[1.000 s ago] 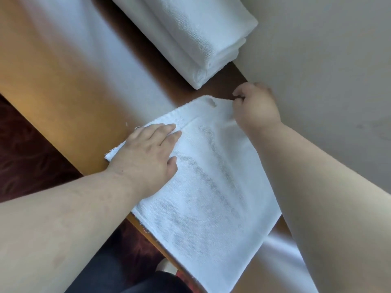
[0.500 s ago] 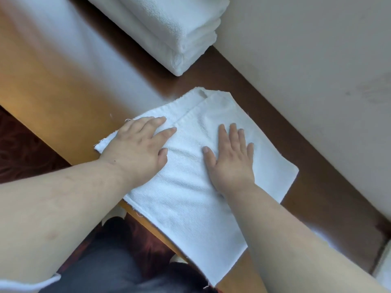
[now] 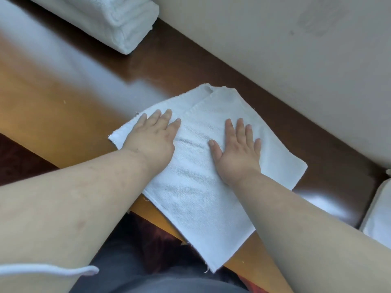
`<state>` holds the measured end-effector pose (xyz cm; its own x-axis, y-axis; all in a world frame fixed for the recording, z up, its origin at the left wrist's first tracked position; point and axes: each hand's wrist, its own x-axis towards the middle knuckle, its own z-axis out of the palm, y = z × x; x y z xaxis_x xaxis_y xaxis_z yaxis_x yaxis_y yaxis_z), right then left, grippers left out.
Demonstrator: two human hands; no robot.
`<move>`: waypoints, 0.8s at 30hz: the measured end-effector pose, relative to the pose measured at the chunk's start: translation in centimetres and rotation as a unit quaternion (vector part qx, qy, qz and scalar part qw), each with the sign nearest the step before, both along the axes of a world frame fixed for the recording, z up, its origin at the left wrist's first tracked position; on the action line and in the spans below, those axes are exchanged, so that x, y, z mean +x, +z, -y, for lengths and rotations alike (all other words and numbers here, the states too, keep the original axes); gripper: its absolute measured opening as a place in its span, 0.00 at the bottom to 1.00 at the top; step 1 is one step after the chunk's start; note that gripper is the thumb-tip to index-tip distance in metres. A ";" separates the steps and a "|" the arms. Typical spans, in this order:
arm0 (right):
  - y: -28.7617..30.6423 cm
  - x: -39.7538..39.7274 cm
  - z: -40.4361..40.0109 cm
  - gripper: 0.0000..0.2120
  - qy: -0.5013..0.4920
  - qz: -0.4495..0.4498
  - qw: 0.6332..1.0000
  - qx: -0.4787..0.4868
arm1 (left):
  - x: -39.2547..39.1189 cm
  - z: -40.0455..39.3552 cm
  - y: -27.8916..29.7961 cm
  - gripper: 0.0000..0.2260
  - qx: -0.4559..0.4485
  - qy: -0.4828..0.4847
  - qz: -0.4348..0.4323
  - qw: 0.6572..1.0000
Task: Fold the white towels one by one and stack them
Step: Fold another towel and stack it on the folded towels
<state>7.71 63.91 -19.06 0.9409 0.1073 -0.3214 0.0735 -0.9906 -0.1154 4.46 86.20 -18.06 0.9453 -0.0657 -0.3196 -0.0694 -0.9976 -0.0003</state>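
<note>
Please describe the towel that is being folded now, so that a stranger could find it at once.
On the wooden table along the wall, the towel lies flat at the near edge, overhanging it. Unlike the folded stack farther away, both hands press on it.

The towel (image 3: 196, 187) was white cloth with a fine ribbed weave, matt, with loose threads fraying at its corners. The stack (image 3: 118, 20) looked like thicker, fluffier terry cloth, also matt. The table (image 3: 63, 98) was wood with a smooth, glossy varnish that threw back pale glare. The wall (image 3: 296, 60) had a flat, matt painted finish with faint smudges.
</note>
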 end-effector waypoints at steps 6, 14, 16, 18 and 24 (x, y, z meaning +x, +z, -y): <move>1.1 -3.6 -0.4 0.42 -0.094 -0.078 0.992 0.005 | 5.2 1.7 2.5 0.44 0.114 -0.048 -0.041 0.991; 3.0 -8.1 -4.1 0.45 -0.176 -0.124 0.974 0.075 | 7.7 3.7 0.8 0.30 0.045 -0.110 -0.063 0.991; 2.9 -8.9 -4.2 0.44 -0.195 -0.111 0.972 0.076 | 7.2 3.8 0.0 0.31 0.021 -0.118 -0.060 0.991; 2.8 -9.2 -3.9 0.44 -0.221 -0.096 0.968 0.070 | 7.3 3.6 -0.8 0.32 -0.007 -0.136 -0.029 0.990; 2.8 -8.4 -1.8 0.43 -0.293 -0.068 0.953 0.042 | 8.6 2.6 -1.6 0.33 -0.053 -0.218 0.012 0.974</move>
